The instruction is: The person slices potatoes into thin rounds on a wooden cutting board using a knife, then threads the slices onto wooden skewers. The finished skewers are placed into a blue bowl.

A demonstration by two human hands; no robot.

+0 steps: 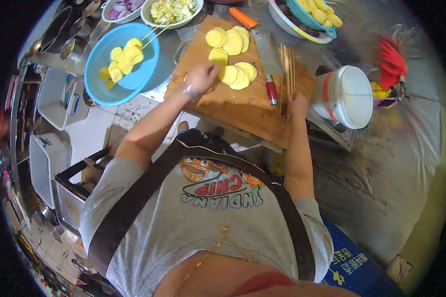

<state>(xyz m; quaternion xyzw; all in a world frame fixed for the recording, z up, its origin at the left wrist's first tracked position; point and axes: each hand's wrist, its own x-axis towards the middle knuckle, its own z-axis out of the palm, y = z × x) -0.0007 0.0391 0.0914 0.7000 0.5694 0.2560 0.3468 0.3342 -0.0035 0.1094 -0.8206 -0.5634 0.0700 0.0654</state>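
Note:
A wooden cutting board (pixel 252 111) lies before me with several piles of round yellow potato slices (pixel 240 76) on its left half. My left hand (pixel 202 79) has its fingers closed at the lower edge of a shaded pile of slices (pixel 218 55), seemingly gripping it; the fingertips are partly hidden. At the board's right side, my right hand (pixel 297 106) is closed around the lower part of some thin wooden skewers (pixel 288 64). A short red cylinder with a metallic end (pixel 271 90) lies between the hands.
A blue basin (pixel 153 62) at the left holds skewered potato slices (pixel 125 58). Bowls of chopped vegetables (pixel 171 11) stand behind it. An orange object (pixel 243 18) lies beyond the board. Peeled potatoes (pixel 320 12) fill a basket at the back right. A white bucket (pixel 356 96) stands right of the board.

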